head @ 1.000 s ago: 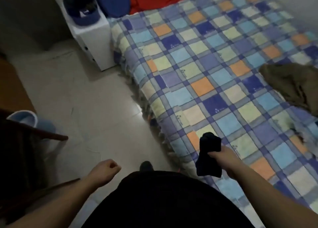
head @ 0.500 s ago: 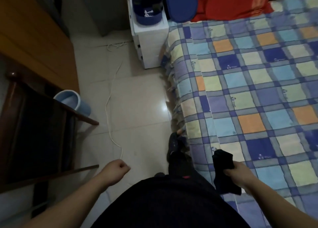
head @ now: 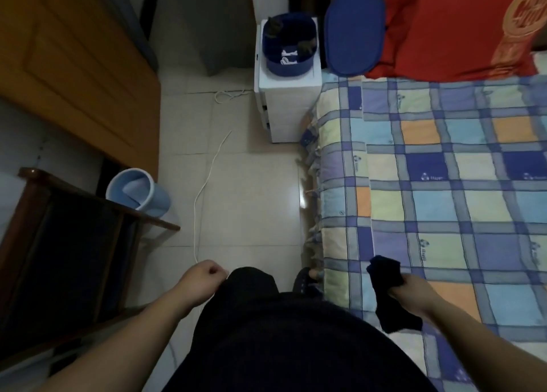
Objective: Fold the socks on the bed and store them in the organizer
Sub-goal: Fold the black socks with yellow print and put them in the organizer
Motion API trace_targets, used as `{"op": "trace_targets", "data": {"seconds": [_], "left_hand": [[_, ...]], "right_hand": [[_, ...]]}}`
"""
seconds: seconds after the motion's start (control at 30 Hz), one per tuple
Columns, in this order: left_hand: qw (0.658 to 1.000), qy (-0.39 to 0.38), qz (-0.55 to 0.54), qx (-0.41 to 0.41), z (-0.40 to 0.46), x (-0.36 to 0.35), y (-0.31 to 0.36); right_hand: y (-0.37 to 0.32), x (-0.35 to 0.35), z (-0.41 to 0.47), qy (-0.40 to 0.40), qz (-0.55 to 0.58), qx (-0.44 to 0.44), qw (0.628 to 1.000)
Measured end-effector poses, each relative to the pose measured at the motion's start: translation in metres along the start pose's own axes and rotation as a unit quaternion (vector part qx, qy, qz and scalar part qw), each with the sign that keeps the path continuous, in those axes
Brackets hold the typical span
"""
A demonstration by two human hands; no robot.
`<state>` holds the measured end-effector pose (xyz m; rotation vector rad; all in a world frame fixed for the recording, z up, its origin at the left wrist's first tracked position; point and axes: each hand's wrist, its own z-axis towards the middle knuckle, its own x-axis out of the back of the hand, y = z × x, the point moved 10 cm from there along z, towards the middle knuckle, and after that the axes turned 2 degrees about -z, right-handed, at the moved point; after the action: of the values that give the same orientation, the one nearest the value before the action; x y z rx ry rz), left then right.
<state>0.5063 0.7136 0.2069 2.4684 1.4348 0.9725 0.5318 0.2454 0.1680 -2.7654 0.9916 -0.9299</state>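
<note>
Right hand grips dark sock — organizer contents unclear

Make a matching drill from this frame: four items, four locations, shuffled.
Items:
1. dark sock
2. blue organizer
3. light blue bucket
4. blue lid

Locations:
A. on the floor by the wooden chair
B. leaning by the red pillow
C. gripped in the right hand
D. on top of the white cabinet

Pairs: 1-C, 2-D, 3-A, 4-B
</note>
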Motion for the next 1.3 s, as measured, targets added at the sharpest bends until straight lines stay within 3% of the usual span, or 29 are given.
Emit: {"op": "trace_targets", "data": {"seconds": [0.27, 0.53, 0.83, 0.93, 1.1, 1.3], "left_hand": [[0.999, -0.03, 0.021, 0.029, 0.045, 0.021, 0.011], [0.995, -0.066, 0.05, 0.06, 0.145, 0.088, 0.036], [0.999, -0.005, 0.041, 0.004, 0.29, 0.266, 0.191], [0.999, 0.019, 0.013, -0.025, 0.318, 0.301, 0.254], [0.999, -0.014, 0.024, -0.037, 0.349, 0.291, 0.312], [0.99, -0.1, 0.098, 0.021, 0.371, 0.247, 0.301]], "right_hand": [[-0.145, 0.071, 0.069, -0.001, 0.073, 0.056, 0.996], [-0.213, 0.094, 0.121, -0.022, 0.049, 0.019, 0.998], [-0.249, 0.14, 0.154, 0.016, 0.085, -0.089, 0.992], [-0.278, 0.155, 0.169, 0.014, 0.084, -0.088, 0.992], [-0.342, 0.193, 0.216, 0.007, 0.017, -0.052, 0.998], [-0.405, 0.256, 0.291, -0.013, -0.011, -0.027, 1.0]]}}
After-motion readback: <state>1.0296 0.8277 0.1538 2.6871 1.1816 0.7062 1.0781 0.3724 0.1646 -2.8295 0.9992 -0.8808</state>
